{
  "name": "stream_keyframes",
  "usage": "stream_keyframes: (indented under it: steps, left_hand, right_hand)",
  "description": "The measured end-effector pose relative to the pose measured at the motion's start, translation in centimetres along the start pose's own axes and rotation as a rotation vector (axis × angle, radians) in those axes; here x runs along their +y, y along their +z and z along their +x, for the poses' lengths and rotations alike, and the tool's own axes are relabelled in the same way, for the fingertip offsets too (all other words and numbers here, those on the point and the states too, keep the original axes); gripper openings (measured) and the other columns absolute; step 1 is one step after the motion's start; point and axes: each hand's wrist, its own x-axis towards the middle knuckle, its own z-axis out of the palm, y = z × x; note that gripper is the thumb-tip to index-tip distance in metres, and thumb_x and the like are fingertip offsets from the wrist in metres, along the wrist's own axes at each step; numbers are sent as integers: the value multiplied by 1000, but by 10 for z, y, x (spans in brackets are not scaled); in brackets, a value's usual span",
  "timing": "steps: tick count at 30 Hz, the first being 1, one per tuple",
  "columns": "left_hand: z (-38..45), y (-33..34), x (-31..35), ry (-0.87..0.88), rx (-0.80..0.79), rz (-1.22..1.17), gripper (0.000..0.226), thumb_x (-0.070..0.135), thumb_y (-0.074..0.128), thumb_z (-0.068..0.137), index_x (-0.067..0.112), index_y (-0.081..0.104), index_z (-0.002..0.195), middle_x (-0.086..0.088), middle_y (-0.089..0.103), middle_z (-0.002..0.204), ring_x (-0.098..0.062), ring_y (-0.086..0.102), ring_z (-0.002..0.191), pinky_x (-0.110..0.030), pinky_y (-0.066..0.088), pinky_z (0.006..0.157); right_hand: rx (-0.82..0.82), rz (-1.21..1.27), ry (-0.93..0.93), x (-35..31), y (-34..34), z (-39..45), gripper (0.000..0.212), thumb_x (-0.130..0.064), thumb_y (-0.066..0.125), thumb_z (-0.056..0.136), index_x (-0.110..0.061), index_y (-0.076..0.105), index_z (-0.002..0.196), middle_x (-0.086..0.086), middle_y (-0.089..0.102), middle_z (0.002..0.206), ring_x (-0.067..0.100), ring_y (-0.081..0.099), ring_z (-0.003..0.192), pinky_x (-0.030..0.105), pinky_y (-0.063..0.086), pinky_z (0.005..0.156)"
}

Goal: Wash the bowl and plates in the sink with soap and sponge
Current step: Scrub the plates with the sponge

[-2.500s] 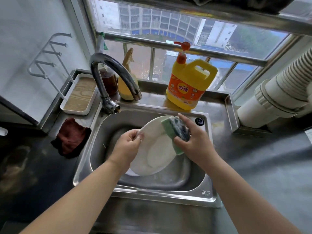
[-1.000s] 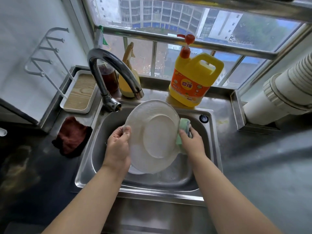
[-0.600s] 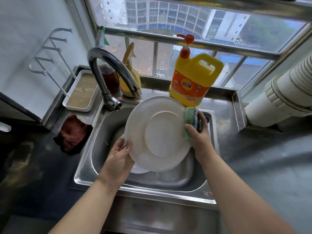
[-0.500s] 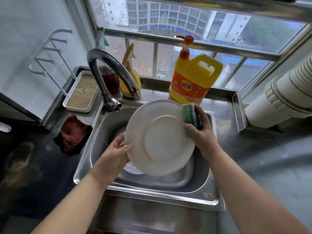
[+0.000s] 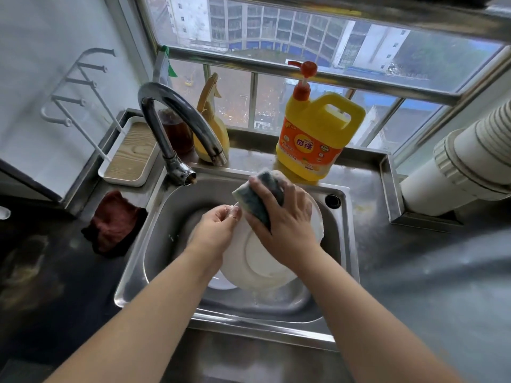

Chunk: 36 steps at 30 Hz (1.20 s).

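Observation:
A white plate (image 5: pixel 258 262) is tilted on edge over the steel sink (image 5: pixel 154 230), its underside with the foot ring facing me. My left hand (image 5: pixel 217 230) pinches the plate's upper left rim. My right hand (image 5: pixel 284 221) grips a green sponge with a dark scouring side (image 5: pixel 255 199) and presses it on the plate's upper part. Another white dish (image 5: pixel 221 281) lies in the basin under the plate, mostly hidden. A yellow soap jug with a red pump (image 5: pixel 315 136) stands behind the sink.
The curved tap (image 5: pixel 177 120) arches over the sink's left back corner. A yellow spray bottle (image 5: pixel 213 134) and a brown jar (image 5: pixel 177 132) stand behind it. A white rack tray (image 5: pixel 130 156) and a dark red cloth (image 5: pixel 114 223) lie left. A white duct (image 5: pixel 464 164) runs right.
The plate has dropped lower into the sink. My right hand has moved the sponge from the plate's right rim across to its upper left. My left hand shifted up to the rim's top.

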Motion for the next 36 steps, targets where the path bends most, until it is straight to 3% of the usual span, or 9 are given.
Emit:
stream_keyframes:
  steps: [2,5,8,13,15,18,22,29,36]
  left_hand:
    - [-4,1,-2,11,48,-53,22,19,50,99,6,64,88,-14,64,83,-23,55,74,-35,46,71]
    - [-6,-1,-2,17,118,-138,24,16,46,100,8,58,81,-2,61,64,-12,52,56,-20,44,52]
    - [-6,-1,0,26,150,-161,25,16,46,100,9,58,79,5,60,56,-4,51,48,-16,43,48]
    - [-3,0,-2,54,163,-119,22,19,50,99,7,61,84,-13,61,77,-22,53,72,-31,45,66]
    - [-3,-1,-4,32,138,-163,22,18,48,99,5,60,86,-12,62,78,-22,56,68,-27,49,62]
    - [-3,-2,-4,8,169,-204,24,18,47,100,7,58,82,-5,62,68,-14,55,58,-20,48,53]
    - [-3,-3,-6,-6,213,-224,25,18,47,100,11,58,79,1,62,62,-11,53,56,-19,47,51]
    - [-2,-14,-10,7,184,-158,27,21,48,100,-5,59,99,-21,62,89,-27,55,80,-33,46,68]
    - [6,-42,-10,-3,220,-325,25,17,46,100,10,57,79,6,67,57,-7,63,53,-19,52,52]
  right_hand:
    - [49,-54,-28,10,1,5,60,-60,32,89,-45,14,144,3,18,144,24,19,131,48,20,108]
    - [52,109,279,38,-5,17,60,-53,37,94,-38,16,148,1,17,149,24,14,138,46,11,114]
    - [49,230,476,40,-3,18,62,-43,42,98,-35,12,151,5,10,155,30,7,142,47,7,116]
    - [71,160,128,-8,14,5,65,-46,44,95,-37,13,151,0,10,145,21,10,133,45,13,114]
    - [73,111,53,-9,16,7,66,-46,44,93,-36,15,151,1,13,142,21,13,129,47,18,112]
    - [56,167,156,6,13,15,66,-47,45,92,-38,16,150,6,17,147,20,13,132,46,17,113]
    - [59,380,526,20,8,22,63,-41,45,97,-39,12,150,3,10,155,30,6,142,49,8,116]
    - [36,165,145,-34,21,17,67,-46,50,93,-43,14,149,0,12,148,24,14,132,42,23,111]
    - [77,498,635,21,20,27,59,-40,52,94,-40,24,146,5,23,149,32,19,137,50,23,111]
